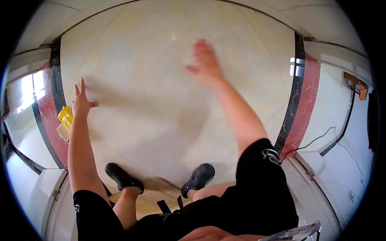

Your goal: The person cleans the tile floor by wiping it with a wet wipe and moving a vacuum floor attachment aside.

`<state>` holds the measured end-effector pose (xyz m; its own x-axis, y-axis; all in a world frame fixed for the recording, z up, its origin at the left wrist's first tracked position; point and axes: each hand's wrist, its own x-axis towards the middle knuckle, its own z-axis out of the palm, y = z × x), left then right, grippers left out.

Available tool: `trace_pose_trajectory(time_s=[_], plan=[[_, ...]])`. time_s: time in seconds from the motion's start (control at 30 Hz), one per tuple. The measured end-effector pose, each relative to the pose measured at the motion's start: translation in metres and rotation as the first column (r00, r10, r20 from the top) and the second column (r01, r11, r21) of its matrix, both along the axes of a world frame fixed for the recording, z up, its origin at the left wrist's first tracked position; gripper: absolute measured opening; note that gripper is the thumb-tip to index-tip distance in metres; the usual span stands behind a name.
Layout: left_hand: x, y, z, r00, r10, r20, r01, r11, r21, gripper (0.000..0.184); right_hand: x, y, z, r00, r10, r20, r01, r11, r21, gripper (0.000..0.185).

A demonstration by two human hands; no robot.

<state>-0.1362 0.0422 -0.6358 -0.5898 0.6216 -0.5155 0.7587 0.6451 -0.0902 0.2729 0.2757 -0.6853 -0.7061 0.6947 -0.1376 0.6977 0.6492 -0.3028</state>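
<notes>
My left hand (82, 103) is stretched out at the left with its fingers spread and holds nothing. Close by its wrist lies a yellow item (65, 115) that looks like a plastic packet or container, with a pale block-like piece (63, 131) against it; my forearm partly covers them. Over the middle of the glossy cream tile floor (148, 52), my right hand (206, 62) reaches forward, blurred by motion. Its thumb stands apart from the fingers, and nothing shows in it.
Black and red stone strips (307, 96) border the tiles on both sides. My feet wear dark clogs (201, 176), with a tan mat (155, 193) behind them. A thin cable (313, 145) runs along the right. Clear glasses (295, 233) show at the bottom edge.
</notes>
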Motion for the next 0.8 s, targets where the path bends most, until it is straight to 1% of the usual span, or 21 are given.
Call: trace_pose_trajectory(time_s=[0.03,0.07,0.1,0.13,0.17,0.2,0.23,0.27,0.3,0.37,0.4,0.43,0.47,0.5,0.53,0.57,0.6,0.63,0.7,0.73,0.8], plan=[[0.006,0.000,0.003,0.999,-0.012,-0.050,0.010,0.999,-0.037,0.123,-0.031,-0.016,0.004,0.997,0.078,0.018,-0.077,0.995,-0.065,0.087],[0.013,-0.005,0.005,0.998,-0.016,-0.056,0.014,0.999,-0.030,0.123,-0.053,-0.036,-0.003,0.989,0.124,-0.085,-0.134,0.984,-0.114,0.088],[0.023,-0.010,0.007,0.985,-0.100,-0.144,0.088,0.992,-0.090,0.117,-0.066,-0.053,-0.011,0.969,0.160,-0.188,-0.190,0.970,-0.154,0.088],[0.034,-0.003,0.013,0.970,-0.154,-0.186,0.134,0.984,-0.115,0.114,-0.073,-0.059,-0.013,0.971,0.147,-0.190,-0.175,0.975,-0.140,0.088],[0.046,0.004,0.019,0.951,-0.207,-0.228,0.178,0.974,-0.141,0.111,-0.078,-0.062,-0.015,0.949,0.227,-0.217,-0.253,0.962,-0.100,0.085],[0.066,0.018,0.033,0.963,-0.228,-0.145,0.209,0.968,-0.136,0.108,-0.075,-0.063,-0.015,0.921,0.306,-0.239,-0.330,0.942,-0.065,0.083],[0.083,0.028,0.041,0.967,-0.246,-0.059,0.237,0.962,-0.133,0.105,-0.067,-0.053,-0.016,0.926,0.295,-0.236,-0.318,0.946,-0.068,0.083],[0.093,0.034,0.038,0.950,-0.311,-0.030,0.309,0.950,-0.048,0.105,-0.059,-0.033,-0.019,0.960,0.211,-0.186,-0.230,0.969,-0.089,0.082],[0.104,0.045,0.037,0.947,-0.319,-0.030,0.318,0.947,-0.049,0.105,-0.049,-0.012,-0.021,0.983,0.127,-0.135,-0.142,0.984,-0.105,0.080],[0.131,0.071,0.035,0.873,-0.487,0.040,0.487,0.873,0.019,0.107,-0.011,0.036,-0.004,1.000,-0.017,0.007,0.018,0.999,-0.026,0.076],[0.148,0.087,0.037,0.871,-0.490,0.040,0.490,0.872,0.022,0.107,0.015,0.057,-0.017,0.991,-0.136,-0.020,0.136,0.990,0.045,0.074],[0.166,0.105,0.042,0.865,-0.490,0.110,0.498,0.865,-0.056,0.108,0.047,0.078,-0.026,0.967,-0.247,-0.066,0.253,0.961,0.111,0.076],[0.184,0.118,0.044,0.858,-0.481,0.180,0.506,0.852,-0.132,0.109,0.082,0.097,-0.035,0.941,-0.335,0.044,0.326,0.934,0.147,0.073],[0.201,0.126,0.043,0.859,-0.478,0.183,0.503,0.855,-0.126,0.109,0.110,0.107,-0.031,0.869,-0.478,0.128,0.462,0.876,0.138,0.074],[0.216,0.132,0.039,0.860,-0.483,0.165,0.510,0.825,-0.244,0.108,0.142,0.112,-0.033,0.817,-0.549,0.177,0.537,0.836,0.113,0.076],[0.225,0.136,0.035,0.859,-0.491,0.147,0.509,0.782,-0.359,0.107,0.164,0.107,-0.023,0.783,-0.603,0.152,0.603,0.796,0.053,0.077],[0.229,0.136,0.031,0.865,-0.483,0.136,0.497,0.789,-0.362,0.105,0.174,0.102,-0.016,0.745,-0.654,0.130,0.661,0.751,-0.011,0.078],[0.229,0.136,0.029,0.866,-0.480,0.139,0.496,0.789,-0.363,0.105,0.170,0.103,-0.018,0.747,-0.652,0.133,0.659,0.752,-0.011,0.078],[0.228,0.135,0.027,0.878,-0.459,0.137,0.476,0.805,-0.354,0.102,0.152,0.102,-0.029,0.685,-0.689,0.236,0.683,0.720,0.120,0.080],[0.228,0.133,0.026,0.874,-0.466,0.140,0.483,0.799,-0.357,0.102,0.141,0.108,-0.040,0.756,-0.632,0.173,0.616,0.775,0.142,0.082],[0.226,0.127,0.023,0.884,-0.451,0.120,0.466,0.843,-0.267,0.102,0.082,0.114,-0.040,0.856,-0.518,0.006,0.515,0.853,0.084,0.083]])
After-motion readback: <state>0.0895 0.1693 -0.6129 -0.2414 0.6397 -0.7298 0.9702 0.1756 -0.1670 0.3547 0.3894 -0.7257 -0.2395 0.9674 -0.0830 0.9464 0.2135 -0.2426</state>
